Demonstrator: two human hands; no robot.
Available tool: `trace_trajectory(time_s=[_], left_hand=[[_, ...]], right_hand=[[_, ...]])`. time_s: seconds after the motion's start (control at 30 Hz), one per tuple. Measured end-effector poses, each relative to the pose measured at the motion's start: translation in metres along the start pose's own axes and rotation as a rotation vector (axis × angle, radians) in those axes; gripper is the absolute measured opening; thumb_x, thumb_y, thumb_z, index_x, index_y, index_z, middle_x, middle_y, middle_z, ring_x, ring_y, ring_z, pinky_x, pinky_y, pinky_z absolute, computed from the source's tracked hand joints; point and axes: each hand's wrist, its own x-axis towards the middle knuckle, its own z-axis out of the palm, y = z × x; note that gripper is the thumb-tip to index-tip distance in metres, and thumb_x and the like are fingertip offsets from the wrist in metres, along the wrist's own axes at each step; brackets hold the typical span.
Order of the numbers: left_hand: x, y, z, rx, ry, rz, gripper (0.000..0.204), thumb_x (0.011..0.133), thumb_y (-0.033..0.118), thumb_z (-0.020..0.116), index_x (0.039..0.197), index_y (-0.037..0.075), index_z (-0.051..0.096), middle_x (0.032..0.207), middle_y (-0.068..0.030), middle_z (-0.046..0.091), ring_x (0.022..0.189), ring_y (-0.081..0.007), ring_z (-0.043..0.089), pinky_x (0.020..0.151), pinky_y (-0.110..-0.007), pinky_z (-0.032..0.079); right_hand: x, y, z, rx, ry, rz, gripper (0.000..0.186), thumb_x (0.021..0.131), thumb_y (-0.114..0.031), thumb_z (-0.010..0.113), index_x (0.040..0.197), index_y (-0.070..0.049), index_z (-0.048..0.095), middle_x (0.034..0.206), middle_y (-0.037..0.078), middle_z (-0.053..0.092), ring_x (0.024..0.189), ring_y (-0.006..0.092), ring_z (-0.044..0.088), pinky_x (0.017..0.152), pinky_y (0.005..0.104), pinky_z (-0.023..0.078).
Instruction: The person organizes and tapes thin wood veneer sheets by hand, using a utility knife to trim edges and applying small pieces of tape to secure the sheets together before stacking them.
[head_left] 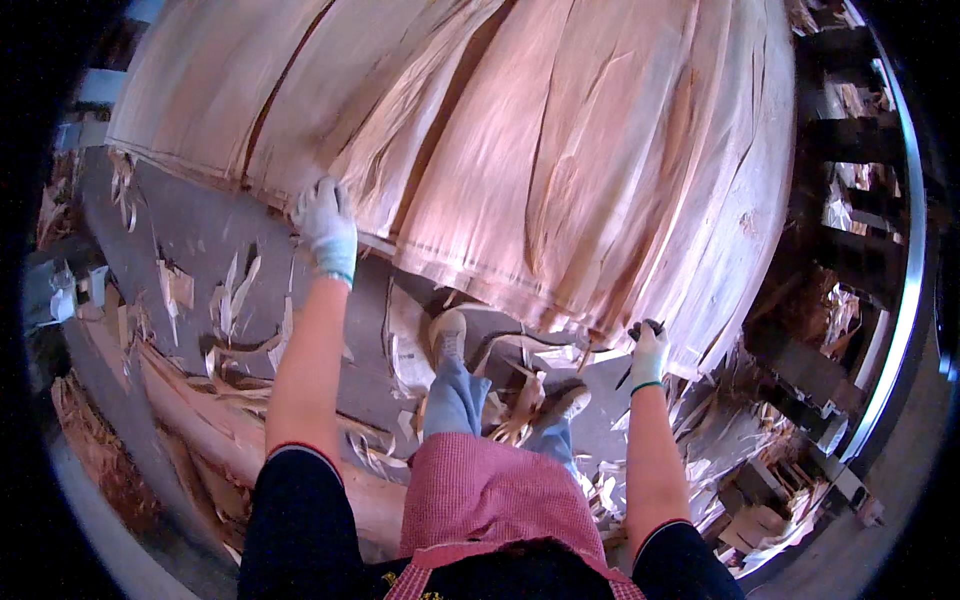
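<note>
Broad sheets of wood veneer [490, 170], pale tan to pinkish, lie in front of me with long splits and wavy folds. My left hand [328, 225], in a white knit glove, is closed at the near edge of the veneer, left of the middle. Its fingertips curl over that edge, partly hidden. Further right, my right hand [650, 355], gloved too, is closed beside the near right edge of the veneer. A thin dark tool [624, 380] sticks out from that hand; its exact kind is too small to make out.
Torn veneer strips [235, 295] and scraps lie over the grey floor around my shoes [450, 335]. A long rolled piece of veneer [200, 400] is at the lower left. Dark slatted framework [840, 130] and a bright metal rail [905, 290] run along the right. Wood offcuts [770, 500] pile up at the lower right.
</note>
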Motion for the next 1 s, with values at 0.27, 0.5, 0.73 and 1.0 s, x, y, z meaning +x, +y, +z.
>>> trace_trajectory(time_s=[0.27,0.5,0.73,1.0], left_hand=[[-0.07,0.107,-0.072,-0.371,-0.162,0.464,0.015,0.082,0.015,0.058,0.094,0.007,0.059,0.087,-0.0119,0.06,0.085,-0.0327,0.057,0.077,-0.044,0.045],[-0.088,0.13,0.001,-0.315,-0.405,0.509,0.021,0.082,0.015,0.057,0.101,0.007,0.06,0.082,-0.0116,0.061,0.082,-0.031,0.06,0.076,-0.043,0.047],[-0.132,0.134,-0.038,-0.3,-0.419,0.804,0.025,0.08,0.016,0.058,0.103,0.008,0.061,0.11,-0.0099,0.061,0.112,-0.0315,0.055,0.105,-0.053,0.033],[-0.072,0.154,-0.094,-0.874,-0.758,0.853,0.019,0.08,0.016,0.06,0.097,0.009,0.062,0.095,-0.0048,0.062,0.092,-0.0252,0.061,0.082,-0.038,0.05]], right_hand=[[0.008,0.004,0.006,-0.144,0.078,-0.015,0.02,0.087,-0.014,0.055,0.099,0.001,0.06,0.082,0.009,0.064,0.067,0.0171,0.062,0.06,0.0292,0.047],[0.039,-0.007,0.018,-0.426,0.091,-0.123,0.025,0.085,-0.019,0.056,0.095,0.003,0.062,0.082,0.013,0.066,0.073,0.0251,0.061,0.071,0.0367,0.048],[0.05,-0.022,0.025,-0.358,-0.107,0.012,0.033,0.082,-0.033,0.063,0.098,-0.003,0.06,0.069,0.004,0.056,0.05,0.0136,0.048,0.043,0.0295,0.037],[0.06,-0.027,0.045,-0.47,-0.132,-0.174,0.03,0.082,-0.025,0.062,0.094,0.003,0.065,0.08,0.016,0.067,0.072,0.0267,0.062,0.069,0.0375,0.048]])
